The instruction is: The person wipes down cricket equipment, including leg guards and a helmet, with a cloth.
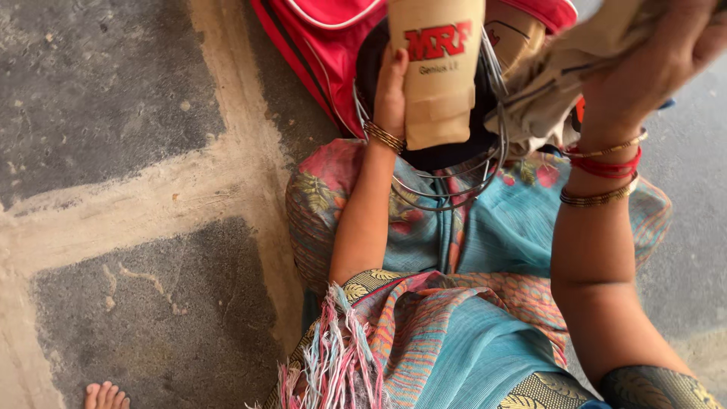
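- Head view: the left hand (391,91) is wrapped around the side of a tan, flat-faced cylindrical cardboard piece with red printed lettering (437,64), fingers closed on its left edge, holding it upright above the lap.
- The right hand (657,64) is clamped on a crumpled beige cloth (556,83) at the top right corner of the view, just beside the cardboard piece.
- Behind both sits a red fabric bag with white piping (318,38) on the grey concrete floor (113,113), its mouth open toward the person.
- Thin grey wire loops (454,189) curl under the cardboard piece, over the blue patterned sari (485,303).
- My guess: the cardboard is light and fairly stiff but would dent if squeezed, so a grip around its middle suits it; the cloth is soft and limp, easy anywhere.
- 1 bare foot (106,395) shows at the floor's bottom left edge.
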